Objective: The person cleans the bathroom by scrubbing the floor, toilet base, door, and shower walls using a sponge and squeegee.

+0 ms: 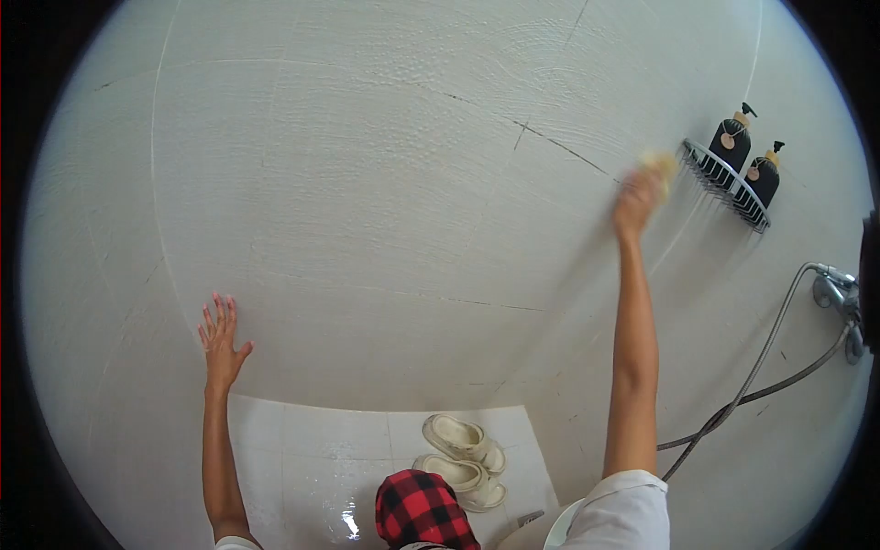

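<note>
My left hand [221,344] is pressed flat against the tiled wall [394,229], its fingers spread and nothing in it. Higher up on the right, my right hand [636,203] is closed around a pale yellow sponge [660,167]. Hand and sponge are smeared by motion, and they are at the wall near the corner. Wet, soapy streaks and droplets cover the upper wall. Dark marks run along some grout lines.
A wire corner shelf [701,160] holds two black pump bottles [731,142] close to my right hand. At the right, a shower hose [779,321] hangs from a chrome mixer tap [832,291]. Cream clogs [454,472] and a red-black checked cloth [423,509] are below, over wet floor.
</note>
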Available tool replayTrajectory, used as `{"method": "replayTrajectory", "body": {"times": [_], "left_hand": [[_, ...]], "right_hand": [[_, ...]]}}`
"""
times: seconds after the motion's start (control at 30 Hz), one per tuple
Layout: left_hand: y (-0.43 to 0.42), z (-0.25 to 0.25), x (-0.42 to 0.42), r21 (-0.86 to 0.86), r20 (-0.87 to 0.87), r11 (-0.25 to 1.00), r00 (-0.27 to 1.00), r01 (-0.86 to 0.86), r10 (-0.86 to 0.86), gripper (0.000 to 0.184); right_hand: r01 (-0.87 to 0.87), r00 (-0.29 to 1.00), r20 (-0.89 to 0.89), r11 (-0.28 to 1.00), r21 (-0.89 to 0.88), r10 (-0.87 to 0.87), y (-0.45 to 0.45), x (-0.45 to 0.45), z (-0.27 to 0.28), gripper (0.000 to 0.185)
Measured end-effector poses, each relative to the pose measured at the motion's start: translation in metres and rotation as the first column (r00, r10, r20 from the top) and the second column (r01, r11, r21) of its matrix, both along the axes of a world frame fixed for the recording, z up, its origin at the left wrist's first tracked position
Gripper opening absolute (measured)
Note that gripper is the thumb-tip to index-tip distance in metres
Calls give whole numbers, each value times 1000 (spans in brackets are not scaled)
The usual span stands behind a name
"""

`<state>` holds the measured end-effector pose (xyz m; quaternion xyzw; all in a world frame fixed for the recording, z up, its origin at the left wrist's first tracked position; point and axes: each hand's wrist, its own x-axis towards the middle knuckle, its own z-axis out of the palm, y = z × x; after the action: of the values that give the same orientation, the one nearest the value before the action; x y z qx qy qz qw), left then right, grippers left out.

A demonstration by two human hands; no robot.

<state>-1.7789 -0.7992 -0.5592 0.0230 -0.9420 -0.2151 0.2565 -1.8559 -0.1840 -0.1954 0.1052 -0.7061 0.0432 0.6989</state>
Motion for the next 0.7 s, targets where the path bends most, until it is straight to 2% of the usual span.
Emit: {"method": "replayTrajectory", "body": {"times": [0.03, 0.1, 0.13, 0.17, 0.2, 0.23, 0.27, 0.33, 0.37, 0.4, 0.43, 0.47, 0.5, 0.53, 0.57, 0.6, 0.63, 0.7], "left_hand": [[1, -2, 1, -11, 2, 1000, 1000, -2, 2, 100], [10, -6, -6, 88, -66, 996, 998, 9, -3, 100], [14, -6, -9, 81, -67, 996, 998, 25, -19, 100], [16, -8, -10, 88, -90, 996, 996, -20, 28, 100], [17, -11, -9, 99, -109, 993, 991, -68, 79, 99], [19, -11, -8, 97, -106, 994, 992, -58, 68, 99], [20, -9, -6, 64, -103, 994, 990, -90, 97, 99], [12, -6, -9, 17, -106, 994, 988, -110, 111, 99], [3, -8, -10, -36, -87, 994, 991, -105, 101, 98], [-1, -11, -9, -87, -59, 991, 994, -98, 93, 96], [3, -13, -7, -86, -56, 991, 994, -100, 96, 96], [7, -12, -8, -19, -62, 996, 995, -82, 80, 95], [6, -9, -8, 39, -67, 997, 996, -62, 65, 94], [3, -8, -9, 33, -75, 998, 995, -62, 64, 94], [3, -14, -12, 25, -119, 997, 990, -76, 78, 93], [5, -21, -14, 19, -156, 996, 984, -86, 88, 92], [7, -23, -17, 26, -160, 996, 983, -83, 86, 92], [-1, -21, -13, -74, -163, 991, 982, -112, 98, 90]], "right_hand": [[-2, 1000, 2, 1000, -11, 2, 0, -3, -6, 48], [177, 984, 10, 951, -254, -180, -6, -5, -24, 47], [263, 962, 27, 894, -363, -272, -11, -7, -33, 47], [125, 983, -118, 983, -137, -142, -55, -8, -45, 49], [-47, 999, 4, 999, 27, 47, -112, 11, -60, 48], [-91, 991, 126, 949, 301, 55, -147, 15, -79, 50], [-75, 991, 132, 951, 300, 36, -135, 18, -78, 50], [-110, 962, 257, 742, 662, -87, -111, 19, -73, 60], [-71, 983, 184, 874, 481, -22, -75, 15, -66, 68], [-72, 996, 73, 958, 278, 54, -34, 17, -51, 62], [-261, 965, 28, 965, 3, 261, 24, 5, -37, 54], [-71, 997, 18, 982, -173, 75, 105, -13, -22, 52], [81, 996, 48, 940, -330, -69, 127, -11, -8, 52], [160, 987, 53, 931, -329, -151, 105, -3, 1, 52], [129, 992, 35, 978, -165, -125, 68, 9, 7, 52], [111, 991, 66, 991, 74, -116, 37, 22, 10, 52], [100, 986, 107, 974, 204, -124, 21, 29, 12, 52], [48, 993, 96, 982, 181, -66, 69, 22, 16, 52]]}}
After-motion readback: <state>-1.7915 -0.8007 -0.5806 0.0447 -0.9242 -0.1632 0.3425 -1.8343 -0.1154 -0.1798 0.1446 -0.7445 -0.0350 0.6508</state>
